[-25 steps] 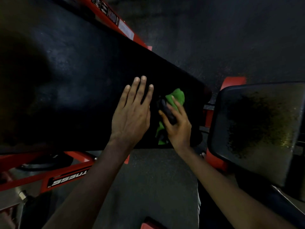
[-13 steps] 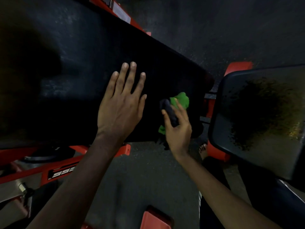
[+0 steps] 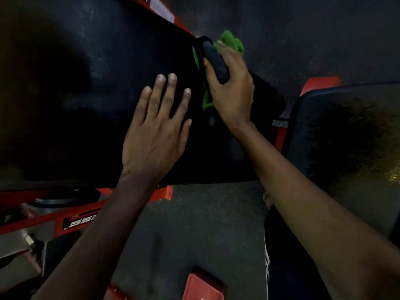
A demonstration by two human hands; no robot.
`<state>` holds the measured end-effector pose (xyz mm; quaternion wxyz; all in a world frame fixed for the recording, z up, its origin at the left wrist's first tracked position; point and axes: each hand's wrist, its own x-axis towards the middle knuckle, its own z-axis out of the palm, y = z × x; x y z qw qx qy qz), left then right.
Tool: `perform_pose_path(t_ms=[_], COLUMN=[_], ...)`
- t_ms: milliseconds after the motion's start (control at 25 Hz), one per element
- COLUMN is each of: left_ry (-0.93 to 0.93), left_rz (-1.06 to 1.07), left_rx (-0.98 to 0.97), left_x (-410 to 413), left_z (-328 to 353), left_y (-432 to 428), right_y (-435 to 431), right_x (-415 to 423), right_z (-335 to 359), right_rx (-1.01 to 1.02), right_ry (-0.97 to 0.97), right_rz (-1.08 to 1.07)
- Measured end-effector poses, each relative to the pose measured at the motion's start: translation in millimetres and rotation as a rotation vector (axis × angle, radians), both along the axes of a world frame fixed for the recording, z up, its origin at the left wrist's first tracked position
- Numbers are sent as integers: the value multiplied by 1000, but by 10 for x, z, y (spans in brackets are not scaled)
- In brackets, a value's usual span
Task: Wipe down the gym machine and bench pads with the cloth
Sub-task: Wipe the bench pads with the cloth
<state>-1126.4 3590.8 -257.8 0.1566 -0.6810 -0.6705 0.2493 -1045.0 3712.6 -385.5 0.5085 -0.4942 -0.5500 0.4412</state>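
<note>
Green crumpled cloth is being clamped by right hand at far edge of black vinyl pad; left hand is being held flat.

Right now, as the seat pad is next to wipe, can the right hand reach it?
Probably yes: the right hand grips the green cloth near the seat pad, and nothing blocks the way.

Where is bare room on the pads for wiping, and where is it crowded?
Bare: long pad left of the left hand; the second pad at right. Crowded: long pad's right end, where right hand grips green cloth.
</note>
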Motion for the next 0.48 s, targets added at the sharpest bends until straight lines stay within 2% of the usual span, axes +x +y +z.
perform_pose_path(t_ms=[120, 240, 320, 480], left_ry=[-3, 9, 8, 7], left_rz=[2, 4, 4, 12], left_rx=[-7, 0, -4, -7], left_x=[12, 11, 9, 20], left_z=[-1, 0, -1, -11], left_y=[-1, 4, 10, 12], right_y=[10, 87, 140, 182], right_x=[191, 262, 204, 66], right_z=[-282, -335, -196, 98], right_rx=[-153, -298, -228, 63], right_ry=[15, -51, -56, -2], right_rz=[-62, -107, -80, 85])
